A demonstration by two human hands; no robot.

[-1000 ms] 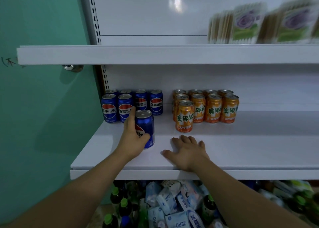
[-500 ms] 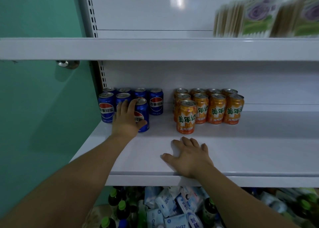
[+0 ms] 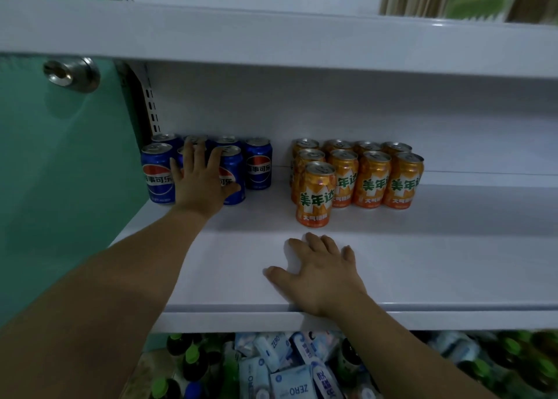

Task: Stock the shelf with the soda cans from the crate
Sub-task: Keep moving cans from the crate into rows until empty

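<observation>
Fingers [image 3: 196, 157] on glossy cylindrical blue can [image 3: 236, 169]

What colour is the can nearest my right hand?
Orange can, green lettering; head view.

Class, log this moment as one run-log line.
left hand: straight fingers on blue can, front row | right hand: rests on shelf | orange cans: grouped to the right | task: stocking underway

Near strip: shelf [image 3: 437, 263] board bare to the right; right hand [image 3: 320, 275] flat on its near middle.
Far left: blue cans [image 3: 258, 166] fill the corner, left hand [image 3: 200, 181] on them.
Middle: open lane between blue cans and orange cans [image 3: 373, 178].
Far right: open past the orange cans.
Overhead: upper shelf [image 3: 271, 33] caps the reach.
</observation>
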